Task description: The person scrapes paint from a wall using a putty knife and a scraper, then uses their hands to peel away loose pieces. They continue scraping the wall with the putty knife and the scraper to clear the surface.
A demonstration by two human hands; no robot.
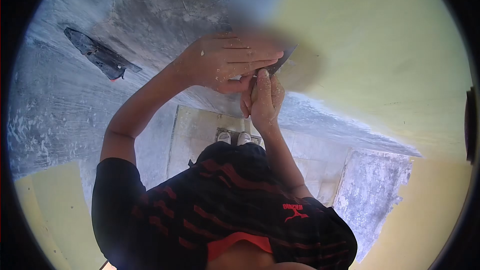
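Observation:
My right hand (265, 97) is closed round the handle of a scraper, its thumb pointing up along the tool. The scraper's dark blade (286, 59) lies close to the wall, where yellow paint (370, 45) meets bare grey plaster (165, 10). Stretched flat across the blade, the fingers of my left hand (225, 62) are straight, with the thumb below near my right hand. Pale flecks dot both hands. Most of the scraper's handle is hidden in my right hand.
A dark, elongated object (97, 52) shows against the grey surface on the left. Below are a tiled floor (192, 130) and my light shoes (244, 138). More yellow paint (430, 205) and a scraped grey patch (372, 185) appear at lower right.

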